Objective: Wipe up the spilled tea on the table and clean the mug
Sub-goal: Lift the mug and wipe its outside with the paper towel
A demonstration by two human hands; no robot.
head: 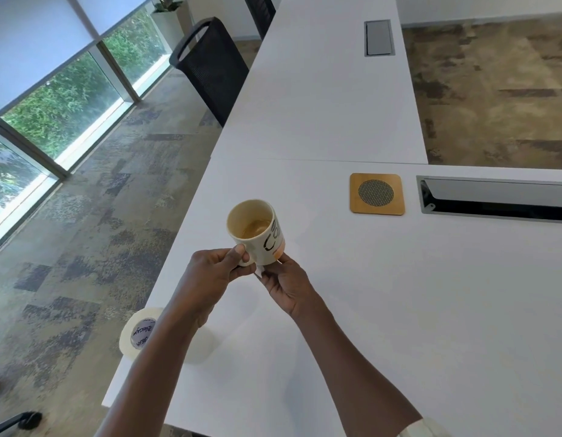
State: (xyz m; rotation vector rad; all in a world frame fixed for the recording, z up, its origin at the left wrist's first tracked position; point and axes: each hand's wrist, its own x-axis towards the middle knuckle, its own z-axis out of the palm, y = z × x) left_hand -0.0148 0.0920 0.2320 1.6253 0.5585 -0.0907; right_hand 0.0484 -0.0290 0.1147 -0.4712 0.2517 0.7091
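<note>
Both hands hold a mug up over the white table.

From the head camera: the cream ceramic mug with black lettering (256, 231), brown tea pooled inside, tilts above the long white table (399, 294). The left hand (210, 272) is closed around its handle; the right hand (286, 285) pinches a scrap of white tissue (260, 272) against its base. A square bamboo coaster (376, 193) lies beyond the mug, a white paper roll (141, 334) nearer the person.

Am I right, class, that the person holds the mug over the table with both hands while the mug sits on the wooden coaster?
Not quite. The head view shows the mug held up by the left hand and right hand, well apart from the wooden coaster. It is over the table.
</note>
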